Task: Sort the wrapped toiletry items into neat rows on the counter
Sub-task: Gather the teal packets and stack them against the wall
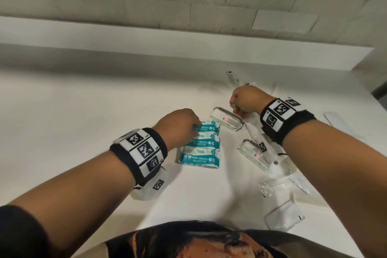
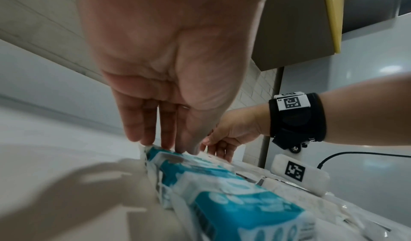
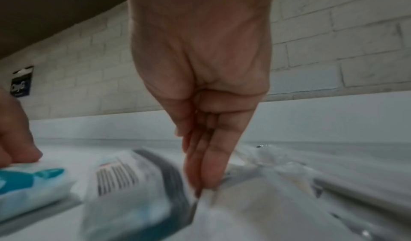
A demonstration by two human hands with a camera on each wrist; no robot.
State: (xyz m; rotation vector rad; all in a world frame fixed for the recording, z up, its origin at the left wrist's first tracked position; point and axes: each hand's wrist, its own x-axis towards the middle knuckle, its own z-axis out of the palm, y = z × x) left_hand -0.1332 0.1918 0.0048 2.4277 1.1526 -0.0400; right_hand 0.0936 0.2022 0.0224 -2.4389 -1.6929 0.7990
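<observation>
Three teal "MINI WIPES" packs lie in a column on the white counter [image 1: 83, 111]: far [image 1: 210, 126], middle [image 1: 206, 142], near [image 1: 201, 159]. My left hand [image 1: 193, 125] [image 2: 169, 144] rests its straight fingertips on the far pack's [image 2: 160, 155] left end. A white wipes pack [image 1: 227, 120] [image 3: 129, 183] lies label-side down just right of the column, tilted. Beside its right end, my right hand [image 1: 237, 109] [image 3: 200, 186] pinches the edge of a flat white wrapped packet [image 1: 252, 130] [image 3: 233, 209]. Another face-down pack [image 1: 250, 154] lies nearer me.
Clear-wrapped items [image 1: 278, 186] [image 1: 282, 218] are scattered at the right front. A thin wrapped item [image 1: 233, 76] lies beyond my right hand, a white one [image 1: 335, 120] at far right. A raised white ledge [image 1: 188, 44] and brick wall close off the back.
</observation>
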